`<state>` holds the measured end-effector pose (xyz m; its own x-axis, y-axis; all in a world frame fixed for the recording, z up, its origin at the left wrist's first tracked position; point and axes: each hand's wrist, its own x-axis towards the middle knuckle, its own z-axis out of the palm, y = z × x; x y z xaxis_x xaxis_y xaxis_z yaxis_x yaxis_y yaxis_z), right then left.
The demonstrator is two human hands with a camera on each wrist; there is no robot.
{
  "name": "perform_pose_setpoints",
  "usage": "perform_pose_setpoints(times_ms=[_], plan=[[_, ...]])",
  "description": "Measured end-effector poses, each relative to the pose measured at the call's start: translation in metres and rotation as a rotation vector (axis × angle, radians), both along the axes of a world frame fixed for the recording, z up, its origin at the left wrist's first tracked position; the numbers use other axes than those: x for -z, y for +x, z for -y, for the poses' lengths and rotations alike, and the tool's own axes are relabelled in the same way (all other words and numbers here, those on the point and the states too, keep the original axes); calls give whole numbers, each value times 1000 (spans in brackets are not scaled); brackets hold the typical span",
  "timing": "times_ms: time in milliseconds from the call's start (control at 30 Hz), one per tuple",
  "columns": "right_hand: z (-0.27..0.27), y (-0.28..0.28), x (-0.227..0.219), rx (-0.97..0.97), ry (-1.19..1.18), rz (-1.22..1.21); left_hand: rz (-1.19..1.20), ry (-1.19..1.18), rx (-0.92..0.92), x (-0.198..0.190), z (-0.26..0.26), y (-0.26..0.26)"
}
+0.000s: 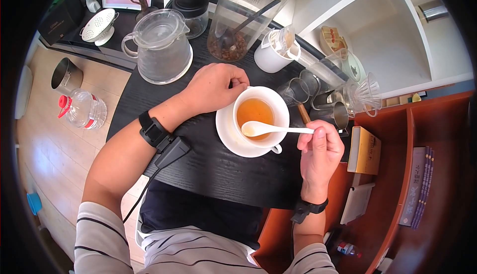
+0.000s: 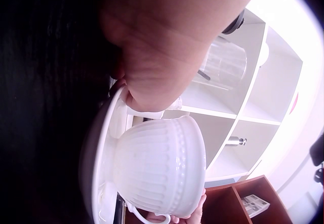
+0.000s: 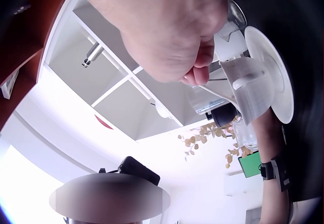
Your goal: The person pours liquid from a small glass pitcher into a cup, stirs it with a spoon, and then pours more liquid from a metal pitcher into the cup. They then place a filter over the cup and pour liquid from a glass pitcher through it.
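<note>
A white teacup (image 2: 157, 165) with a ribbed wall stands on a white saucer (image 1: 224, 136) on the dark table. Amber liquid (image 1: 256, 109), like tea, fills part of the cup. My left hand (image 1: 214, 87) pinches the saucer's far-left rim between thumb and fingers, close beside the cup. Between thumb and fingertips, my right hand (image 1: 322, 151) holds a white spoon (image 1: 283, 129) by its handle end. The spoon lies across the cup's opening, its bowl over the liquid toward the left side. In the right wrist view, the spoon's bowl is hidden inside the cup.
Behind the left hand stand a lidded glass pitcher (image 1: 164, 58) and a tall clear container (image 1: 228, 50) with beans and a dark scoop. A white mug (image 1: 271, 58) and several glasses (image 1: 298, 91) line the back right. A shelf with a yellow book (image 1: 364, 150) borders the right.
</note>
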<state>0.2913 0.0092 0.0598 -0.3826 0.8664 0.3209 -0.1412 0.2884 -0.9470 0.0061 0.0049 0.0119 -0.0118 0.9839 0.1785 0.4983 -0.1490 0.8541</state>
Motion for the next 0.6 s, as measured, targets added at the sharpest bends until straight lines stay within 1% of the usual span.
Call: perform_pose_setpoints(times_ms=[67, 167, 200, 267, 300, 333, 400, 467, 567, 600], plan=[[-2, 3, 0, 8, 7, -8, -6, 4, 1, 0, 0, 0], [-8, 7, -1, 25, 161, 2, 6, -6, -9, -2, 1, 1], [-9, 8, -1, 25, 161, 1, 7, -9, -8, -1, 1, 1], [-12, 10, -2, 146, 354, 69, 8, -12, -8, -1, 0, 1], [-12, 11, -2, 163, 368, 59, 6, -3, -8, 0, 0, 1], [-10, 10, -2, 164, 368, 60, 4, 5, -7, 1, 0, 1], [-6, 6, -2, 210, 358, 150, 4, -4, -5, -1, 0, 1], [-4, 2, 0, 178, 323, 204, 3, -11, -3, -1, 0, 0], [-3, -5, 5, 151, 164, 256, 5, -5, 0, 1, 0, 0], [-2, -7, 5, 152, 164, 258, 3, -7, -5, 0, 0, 0]])
